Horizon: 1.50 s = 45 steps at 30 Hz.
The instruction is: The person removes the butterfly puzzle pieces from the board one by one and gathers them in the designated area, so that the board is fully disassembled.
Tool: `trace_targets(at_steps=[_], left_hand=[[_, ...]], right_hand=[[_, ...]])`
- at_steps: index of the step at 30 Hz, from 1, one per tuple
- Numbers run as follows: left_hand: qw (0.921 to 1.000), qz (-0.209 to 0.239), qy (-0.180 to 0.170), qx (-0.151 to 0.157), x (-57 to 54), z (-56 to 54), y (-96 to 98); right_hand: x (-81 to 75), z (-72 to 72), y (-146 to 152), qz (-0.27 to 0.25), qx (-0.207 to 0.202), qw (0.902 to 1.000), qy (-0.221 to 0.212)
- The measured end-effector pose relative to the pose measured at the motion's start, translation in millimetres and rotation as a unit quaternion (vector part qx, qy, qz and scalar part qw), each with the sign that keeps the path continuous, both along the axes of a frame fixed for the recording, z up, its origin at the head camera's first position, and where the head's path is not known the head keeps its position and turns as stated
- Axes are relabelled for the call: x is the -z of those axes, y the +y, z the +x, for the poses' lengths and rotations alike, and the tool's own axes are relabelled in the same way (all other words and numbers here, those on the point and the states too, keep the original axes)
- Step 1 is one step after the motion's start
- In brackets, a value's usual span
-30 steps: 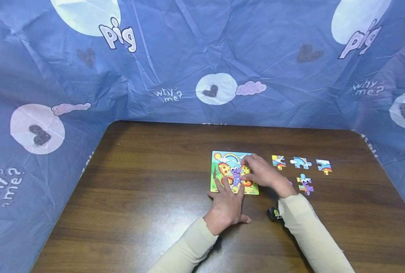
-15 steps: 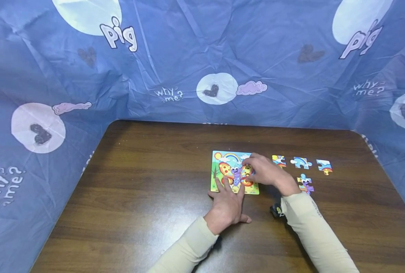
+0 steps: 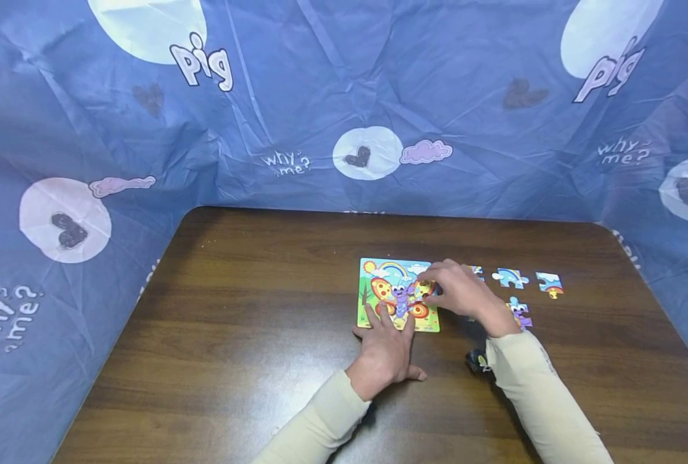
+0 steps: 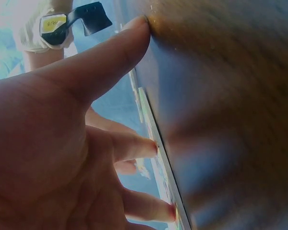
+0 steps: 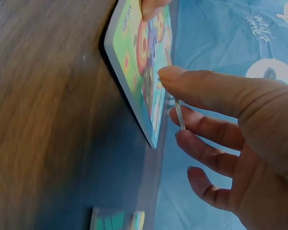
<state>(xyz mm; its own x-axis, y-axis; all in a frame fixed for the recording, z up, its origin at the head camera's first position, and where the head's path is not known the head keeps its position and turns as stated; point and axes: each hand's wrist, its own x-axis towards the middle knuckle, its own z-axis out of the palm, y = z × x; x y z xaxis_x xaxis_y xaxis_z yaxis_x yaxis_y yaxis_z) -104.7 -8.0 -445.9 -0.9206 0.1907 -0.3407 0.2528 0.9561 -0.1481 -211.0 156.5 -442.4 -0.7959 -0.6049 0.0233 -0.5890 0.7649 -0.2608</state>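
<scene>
A butterfly jigsaw puzzle board point(image 3: 363, 283) lies flat on the brown table. My left hand point(image 3: 381, 353) rests at its near edge with fingers spread, fingertips on the board and thumb out to the right. Over the board's right side, my right hand point(image 3: 464, 293) pinches a thin jigsaw piece point(image 5: 180, 115) between thumb and fingers. The right wrist view shows that piece edge-on, raised off the picture; its printed face is hidden. In the head view, a pale patch interrupts the butterfly's right wing close to the right fingertips.
Right of the board lie loose jigsaw pieces: a rainbow piece point(image 3: 510, 278), a cloud piece point(image 3: 549, 283), a purple-faced piece point(image 3: 519, 312) and one partly behind the right hand. A black wrist camera point(image 3: 477, 361) hangs under the right sleeve. Blue printed cloth point(image 3: 297, 96) stands behind the table.
My right hand has drawn back to the right, rising off the board's right wing with the jigsaw piece and covering more of the loose pieces. My left hand has stayed in place.
</scene>
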Motion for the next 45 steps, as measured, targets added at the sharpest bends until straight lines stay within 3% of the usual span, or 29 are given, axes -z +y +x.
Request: trace_targets(at_steps=[6, 13, 30, 37, 45], left_hand=[[1.0000, -0.002, -0.001, 0.000, -0.4, 0.2, -0.5], [1.0000, -0.001, 0.004, 0.000, 0.1, 0.5, -1.0], [1.0000, 0.003, 0.004, 0.002, 0.2, 0.5, -1.6], [1.0000, 0.004, 0.004, 0.004, 0.7, 0.1, -1.7], [0.9999, 0.013, 0.003, 0.002, 1.2, -0.1, -1.4]], right_hand=[[-4.8, 3.1, 16, -0.007, 0.042, 0.9988, -0.026], [-9.2, 10.2, 42, -0.027, 0.054, 0.9979, -0.026], [-6.4, 32.8, 125, -0.063, 0.064, 0.9912, 0.097], [-6.8, 41.3, 157, -0.043, 0.093, 0.9897, 0.100], [-0.2, 47.8, 190, -0.036, 0.100, 0.9858, 0.130]])
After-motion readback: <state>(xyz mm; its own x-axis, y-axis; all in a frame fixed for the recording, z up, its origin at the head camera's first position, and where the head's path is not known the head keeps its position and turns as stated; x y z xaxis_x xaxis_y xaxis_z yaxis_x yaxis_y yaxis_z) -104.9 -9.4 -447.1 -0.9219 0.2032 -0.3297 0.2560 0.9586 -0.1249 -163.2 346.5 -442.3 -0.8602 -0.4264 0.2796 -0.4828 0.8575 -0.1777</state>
